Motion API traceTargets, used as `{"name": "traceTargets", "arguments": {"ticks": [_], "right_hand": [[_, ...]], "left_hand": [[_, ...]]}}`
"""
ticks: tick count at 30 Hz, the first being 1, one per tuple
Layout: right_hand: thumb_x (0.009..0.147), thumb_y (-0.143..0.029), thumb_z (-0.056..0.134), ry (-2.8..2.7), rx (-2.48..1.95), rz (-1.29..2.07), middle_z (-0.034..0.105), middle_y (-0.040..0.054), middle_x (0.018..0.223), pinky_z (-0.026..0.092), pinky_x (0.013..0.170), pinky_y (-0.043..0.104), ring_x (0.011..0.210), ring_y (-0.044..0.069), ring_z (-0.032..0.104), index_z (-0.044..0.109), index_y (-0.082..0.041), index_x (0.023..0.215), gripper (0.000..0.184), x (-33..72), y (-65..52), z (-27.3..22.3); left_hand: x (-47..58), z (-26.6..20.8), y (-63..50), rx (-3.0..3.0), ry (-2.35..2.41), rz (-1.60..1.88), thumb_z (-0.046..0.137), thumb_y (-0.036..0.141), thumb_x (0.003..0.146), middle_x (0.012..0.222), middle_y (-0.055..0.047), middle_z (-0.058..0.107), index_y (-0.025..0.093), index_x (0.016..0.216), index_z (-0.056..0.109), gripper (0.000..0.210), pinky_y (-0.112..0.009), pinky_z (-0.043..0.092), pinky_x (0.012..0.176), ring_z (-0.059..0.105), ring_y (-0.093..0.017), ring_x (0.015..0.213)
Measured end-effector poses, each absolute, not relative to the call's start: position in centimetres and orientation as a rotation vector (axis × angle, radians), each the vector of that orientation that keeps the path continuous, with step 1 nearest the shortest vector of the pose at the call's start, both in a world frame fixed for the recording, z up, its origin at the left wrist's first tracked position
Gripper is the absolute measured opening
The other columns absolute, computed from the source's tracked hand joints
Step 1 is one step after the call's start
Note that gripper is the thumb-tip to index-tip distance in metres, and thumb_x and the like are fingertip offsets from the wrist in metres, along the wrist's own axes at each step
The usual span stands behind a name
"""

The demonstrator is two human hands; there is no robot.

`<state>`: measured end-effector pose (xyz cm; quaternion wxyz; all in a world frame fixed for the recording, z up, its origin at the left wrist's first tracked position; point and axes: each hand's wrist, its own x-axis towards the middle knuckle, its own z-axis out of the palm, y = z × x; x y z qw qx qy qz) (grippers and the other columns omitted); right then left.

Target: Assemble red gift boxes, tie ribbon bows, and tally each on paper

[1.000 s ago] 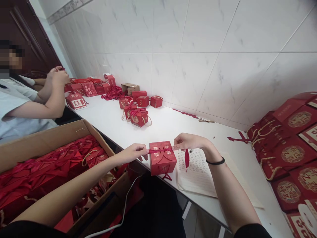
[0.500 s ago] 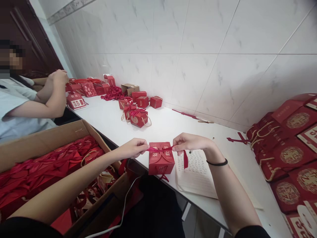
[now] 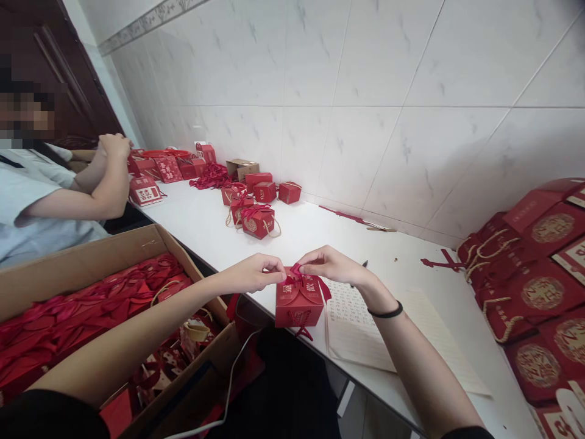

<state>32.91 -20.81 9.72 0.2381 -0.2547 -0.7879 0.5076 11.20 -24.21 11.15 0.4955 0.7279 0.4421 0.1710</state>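
A small red gift box (image 3: 299,305) with gold lettering stands at the table's front edge, with a dark red ribbon (image 3: 297,272) across its top. My left hand (image 3: 261,273) pinches the ribbon at the left side of the lid. Above the lid's middle, my right hand (image 3: 325,263) pinches the ribbon too, where it bunches into a fold. One ribbon tail hangs down at the right of the box. A red cord tassel (image 3: 304,333) dangles from the box's front.
An open notebook (image 3: 361,329) with handwriting lies right of the box. Several finished red boxes (image 3: 258,222) stand further back. A cardboard carton (image 3: 158,238) of red ribboned boxes is at left; stacked red bags (image 3: 542,289) fill the right. A co-worker (image 3: 98,177) sits at far left.
My right hand has moved left to the middle of the lid, and the taut ribbon is now bunched there. My left hand has come slightly right, closer to it.
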Motion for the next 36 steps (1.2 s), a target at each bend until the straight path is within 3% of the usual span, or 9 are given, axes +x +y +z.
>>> {"name": "traceTargets", "arguments": {"ticks": [8, 12, 16, 20, 25, 29, 33, 36], "right_hand": [[0.080, -0.029, 0.057, -2.191, -0.722, 1.284, 0.066, 0.0030, 0.081, 0.043, 0.065, 0.027, 0.069, 0.015, 0.055, 0.070, -0.014, 0.086, 0.021, 32.2, -21.0, 9.4], [0.083, -0.024, 0.049, -2.261, -0.689, 1.243, 0.063, 0.0011, 0.077, 0.038, 0.058, 0.024, 0.062, 0.012, 0.049, 0.069, -0.014, 0.089, 0.023, 32.2, -21.4, 9.9], [0.081, -0.024, 0.049, -2.268, -0.711, 1.241, 0.059, -0.0004, 0.071, 0.037, 0.057, 0.024, 0.059, 0.011, 0.047, 0.067, -0.014, 0.086, 0.021, 32.2, -21.5, 9.8], [0.076, -0.023, 0.055, -2.156, -0.766, 1.340, 0.062, 0.0021, 0.079, 0.042, 0.063, 0.024, 0.068, 0.013, 0.055, 0.059, -0.015, 0.085, 0.013, 32.2, -21.3, 9.2], [0.072, -0.021, 0.058, -2.048, -0.817, 1.387, 0.063, 0.0007, 0.075, 0.038, 0.052, 0.021, 0.063, 0.013, 0.055, 0.048, -0.017, 0.091, 0.022, 31.9, -21.3, 8.9], [0.072, -0.024, 0.059, -2.070, -0.845, 1.310, 0.063, 0.0023, 0.079, 0.039, 0.057, 0.023, 0.068, 0.014, 0.055, 0.056, -0.014, 0.084, 0.016, 31.6, -21.3, 9.0], [0.073, -0.023, 0.053, -2.155, -0.831, 1.247, 0.053, -0.0037, 0.060, 0.032, 0.051, 0.022, 0.054, 0.010, 0.045, 0.060, -0.014, 0.071, 0.012, 31.6, -21.3, 9.0], [0.073, -0.023, 0.054, -2.152, -0.777, 1.287, 0.054, -0.0035, 0.061, 0.033, 0.053, 0.022, 0.055, 0.010, 0.045, 0.060, -0.014, 0.069, 0.012, 31.6, -21.3, 8.9]], "left_hand": [[11.1, 12.5, -23.9, 2.179, 1.089, 0.341, 0.049, 0.038, 0.081, 0.057, 0.003, 0.052, 0.017, 0.077, 0.061, 0.025, -0.021, 0.031, 0.047, 0.043, -0.009, 0.049], [11.3, 13.7, -24.1, 2.375, 1.017, 0.316, 0.052, 0.029, 0.080, 0.070, 0.001, 0.061, 0.019, 0.078, 0.064, 0.016, -0.022, 0.034, 0.056, 0.050, -0.012, 0.060], [11.6, 14.6, -24.1, 2.534, 1.017, 0.247, 0.048, 0.024, 0.082, 0.076, -0.002, 0.060, 0.018, 0.078, 0.065, 0.019, -0.024, 0.034, 0.059, 0.052, -0.013, 0.064], [12.0, 14.8, -23.6, 2.671, 1.045, 0.217, 0.044, 0.022, 0.084, 0.078, -0.003, 0.056, 0.018, 0.077, 0.065, 0.022, -0.026, 0.034, 0.063, 0.052, -0.014, 0.066], [12.5, 14.7, -23.0, 2.695, 0.933, 0.301, 0.049, 0.020, 0.082, 0.080, -0.002, 0.057, 0.021, 0.084, 0.066, 0.017, -0.026, 0.037, 0.070, 0.053, -0.015, 0.073], [12.9, 14.9, -23.0, 2.638, 0.915, 0.336, 0.052, 0.019, 0.080, 0.085, -0.001, 0.060, 0.022, 0.086, 0.066, 0.016, -0.026, 0.039, 0.074, 0.056, -0.015, 0.076], [13.1, 14.8, -22.5, 2.575, 0.919, 0.408, 0.052, 0.019, 0.078, 0.083, -0.001, 0.061, 0.020, 0.084, 0.065, 0.014, -0.025, 0.041, 0.071, 0.056, -0.014, 0.075], [12.9, 14.1, -21.7, 2.538, 0.942, 0.470, 0.053, 0.021, 0.079, 0.080, 0.000, 0.061, 0.019, 0.082, 0.063, 0.011, -0.024, 0.041, 0.067, 0.056, -0.013, 0.072]]}}
